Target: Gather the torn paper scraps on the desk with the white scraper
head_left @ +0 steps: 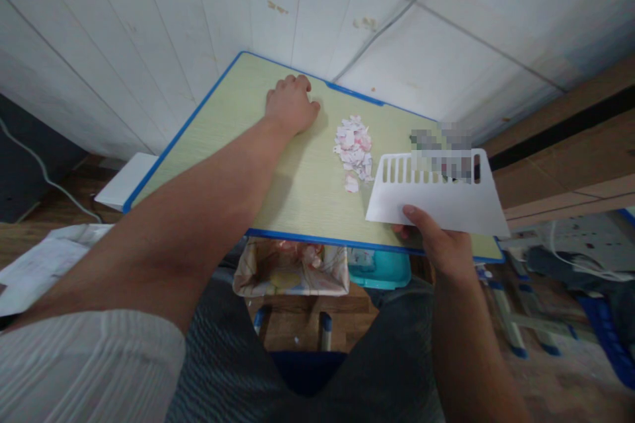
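My right hand grips a white slotted plastic sheet by its near edge, thumb on top. The sheet is held at the right end of the desk, with a row of slots along its far side and a longer hole at the right. Left of it, a heap of torn white and pinkish paper scraps lies on the pale desktop. My left hand rests near the desk's far edge, fingers bent, thumb apart, nothing seen in it. A blurred patch hides part of the sheet's far side.
Below the desk's blue front edge are a cloth-lined basket with crumpled contents and a turquoise tray. A white panelled wall with a cable backs the desk. Wooden furniture stands at the right.
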`<act>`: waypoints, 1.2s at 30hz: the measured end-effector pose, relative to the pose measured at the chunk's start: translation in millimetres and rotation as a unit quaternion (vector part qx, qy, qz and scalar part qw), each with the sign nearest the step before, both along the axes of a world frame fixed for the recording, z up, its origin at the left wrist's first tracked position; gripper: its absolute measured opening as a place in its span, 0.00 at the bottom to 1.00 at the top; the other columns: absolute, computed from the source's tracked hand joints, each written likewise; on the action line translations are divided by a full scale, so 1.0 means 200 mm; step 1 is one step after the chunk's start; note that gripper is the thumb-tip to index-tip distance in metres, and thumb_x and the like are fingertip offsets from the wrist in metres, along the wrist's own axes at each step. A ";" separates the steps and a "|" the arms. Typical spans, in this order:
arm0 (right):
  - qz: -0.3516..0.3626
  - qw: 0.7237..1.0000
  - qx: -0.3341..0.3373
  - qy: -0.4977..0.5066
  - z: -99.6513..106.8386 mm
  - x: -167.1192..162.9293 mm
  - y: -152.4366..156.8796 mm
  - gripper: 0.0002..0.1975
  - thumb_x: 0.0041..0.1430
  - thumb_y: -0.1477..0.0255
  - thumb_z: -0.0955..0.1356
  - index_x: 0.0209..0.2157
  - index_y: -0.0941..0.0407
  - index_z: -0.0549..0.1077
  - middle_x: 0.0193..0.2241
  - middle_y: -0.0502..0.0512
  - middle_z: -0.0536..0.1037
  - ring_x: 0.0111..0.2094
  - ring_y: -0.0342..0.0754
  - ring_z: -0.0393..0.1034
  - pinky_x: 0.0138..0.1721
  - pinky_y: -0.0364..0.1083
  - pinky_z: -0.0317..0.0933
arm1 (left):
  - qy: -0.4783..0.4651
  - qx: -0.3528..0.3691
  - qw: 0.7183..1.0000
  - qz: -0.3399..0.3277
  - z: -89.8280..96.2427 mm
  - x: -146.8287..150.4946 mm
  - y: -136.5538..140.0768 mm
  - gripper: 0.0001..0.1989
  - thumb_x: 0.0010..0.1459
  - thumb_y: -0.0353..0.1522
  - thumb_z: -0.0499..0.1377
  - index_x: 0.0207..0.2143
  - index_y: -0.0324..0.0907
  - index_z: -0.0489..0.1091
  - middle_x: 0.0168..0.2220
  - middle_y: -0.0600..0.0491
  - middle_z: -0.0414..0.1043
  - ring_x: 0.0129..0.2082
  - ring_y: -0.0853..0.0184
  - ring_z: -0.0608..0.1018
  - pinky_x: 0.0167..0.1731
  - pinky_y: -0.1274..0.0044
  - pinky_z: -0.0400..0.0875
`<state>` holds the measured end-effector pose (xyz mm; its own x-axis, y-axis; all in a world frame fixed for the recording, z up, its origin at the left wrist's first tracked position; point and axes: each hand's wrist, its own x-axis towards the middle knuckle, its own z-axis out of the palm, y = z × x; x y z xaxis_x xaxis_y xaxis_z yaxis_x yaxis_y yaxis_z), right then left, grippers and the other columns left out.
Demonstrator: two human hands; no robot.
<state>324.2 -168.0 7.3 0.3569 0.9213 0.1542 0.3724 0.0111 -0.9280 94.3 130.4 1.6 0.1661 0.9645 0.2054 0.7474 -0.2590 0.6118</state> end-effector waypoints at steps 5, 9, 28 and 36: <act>-0.020 1.000 -0.015 -0.006 -0.03 0.02 -0.03 0.20 0.61 0.53 0.83 0.28 0.52 0.81 0.22 0.53 0.82 0.21 0.49 0.75 0.24 0.48 0.77 | -0.019 -0.026 0.999 -0.006 0.01 0.00 -0.01 0.46 0.61 0.65 0.63 0.75 0.56 0.72 0.66 0.51 0.81 0.80 0.47 0.60 0.82 0.49 0.49; -0.053 0.998 -0.026 0.031 -0.05 -0.04 -0.06 0.21 0.56 0.51 0.86 0.36 0.52 0.84 0.28 0.54 0.87 0.24 0.53 0.80 0.26 0.50 0.82 | -0.012 -0.023 1.000 -0.006 0.01 -0.01 -0.01 0.43 0.64 0.63 0.63 0.76 0.57 0.71 0.69 0.51 0.79 0.81 0.46 0.60 0.81 0.49 0.50; 0.032 0.999 -0.029 -0.028 -0.04 -0.19 -0.07 0.20 0.69 0.58 0.79 0.25 0.51 0.80 0.22 0.52 0.82 0.22 0.50 0.75 0.32 0.50 0.80 | 0.029 0.028 0.999 0.003 -0.01 0.00 0.00 0.26 0.76 0.38 0.62 0.72 0.47 0.74 0.75 0.45 0.73 0.76 0.50 0.70 0.78 0.53 0.64; -0.117 0.991 0.063 0.022 -0.03 -0.07 -0.09 0.11 0.61 0.66 0.82 0.31 0.50 0.80 0.26 0.49 0.83 0.22 0.50 0.75 0.24 0.49 0.75 | 0.024 0.028 0.999 0.012 -0.02 0.01 0.02 0.21 0.77 0.40 0.65 0.69 0.50 0.76 0.74 0.48 0.74 0.75 0.50 0.71 0.78 0.56 0.64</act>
<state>310.8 -186.6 1.3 0.5670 0.7873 0.2421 0.3374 0.0461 -0.9402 95.4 133.8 -1.9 0.1549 0.9554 0.2513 0.7823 -0.2739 0.5595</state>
